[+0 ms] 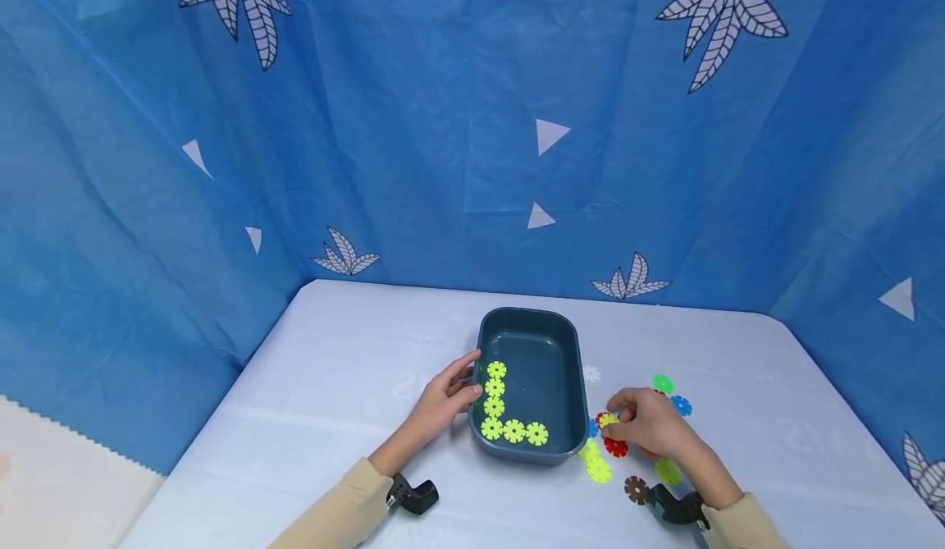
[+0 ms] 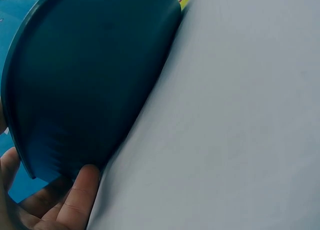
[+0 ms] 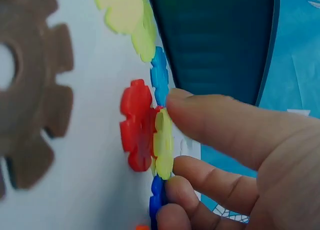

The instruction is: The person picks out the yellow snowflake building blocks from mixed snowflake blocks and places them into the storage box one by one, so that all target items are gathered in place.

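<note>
My left hand point(image 1: 443, 397) is at the left side of a dark teal plastic tub point(image 1: 527, 453), fingers and thumb resting against its outer wall and rim. Yellow-green notched discs point(image 1: 513, 430) lie in an L along the tub's left side and near end. To the right of the tub, my right hand point(image 1: 653, 423) pinches a yellow notched disc point(image 3: 164, 145) by its edge between thumb and fingers. Right beneath that disc are a red disc point(image 3: 136, 126) and blue ones point(image 3: 159, 77), close to the table.
Several loose discs lie right of the tub, among them a brown disc point(image 1: 636, 490), a green one point(image 1: 664, 383), a white one point(image 1: 591, 374) and yellow-green ones point(image 1: 599, 469). A white cloth covers the table point(image 1: 369, 352). Blue patterned curtains point(image 1: 458, 122) stand behind and beside it.
</note>
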The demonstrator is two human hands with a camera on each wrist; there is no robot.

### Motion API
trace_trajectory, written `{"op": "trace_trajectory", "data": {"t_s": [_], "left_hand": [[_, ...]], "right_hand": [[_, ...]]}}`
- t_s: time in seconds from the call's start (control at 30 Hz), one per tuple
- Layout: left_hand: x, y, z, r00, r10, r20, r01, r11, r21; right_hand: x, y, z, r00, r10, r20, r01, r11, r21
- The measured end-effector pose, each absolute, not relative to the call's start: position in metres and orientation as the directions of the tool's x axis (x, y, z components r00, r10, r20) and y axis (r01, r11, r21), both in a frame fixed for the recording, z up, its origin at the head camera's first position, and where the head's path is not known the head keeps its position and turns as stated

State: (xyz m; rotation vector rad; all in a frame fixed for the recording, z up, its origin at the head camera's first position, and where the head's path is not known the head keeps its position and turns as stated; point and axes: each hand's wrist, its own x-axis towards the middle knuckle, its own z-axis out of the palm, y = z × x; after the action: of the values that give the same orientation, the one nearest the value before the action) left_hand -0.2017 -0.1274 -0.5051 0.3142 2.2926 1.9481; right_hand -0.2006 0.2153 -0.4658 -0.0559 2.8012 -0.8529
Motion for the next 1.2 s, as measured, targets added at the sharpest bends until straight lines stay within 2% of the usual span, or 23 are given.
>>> {"op": "trace_trajectory", "data": {"t_s": [0.17, 0.5, 1.2], "left_hand": [[-0.202, -0.127, -0.506, -0.971, 0.235, 0.052, 0.089, 0.152, 0.984], [-0.202, -0.127, -0.508, -0.97, 0.238, 0.06, 0.098, 0.151, 0.984], [-0.202, -0.126, -0.51, -0.97, 0.235, 0.064, 0.102, 0.153, 0.983]], "right_hand": [[-0.202, 0.214, -0.467, -0.972, -0.083, -0.218, 0.052, 0.832, -0.552], [-0.202, 0.216, -0.469, -0.978, -0.076, -0.193, 0.039, 0.847, -0.53], [-0.202, 0.228, -0.461, -0.956, -0.114, -0.271, 0.122, 0.683, -0.72]]}}
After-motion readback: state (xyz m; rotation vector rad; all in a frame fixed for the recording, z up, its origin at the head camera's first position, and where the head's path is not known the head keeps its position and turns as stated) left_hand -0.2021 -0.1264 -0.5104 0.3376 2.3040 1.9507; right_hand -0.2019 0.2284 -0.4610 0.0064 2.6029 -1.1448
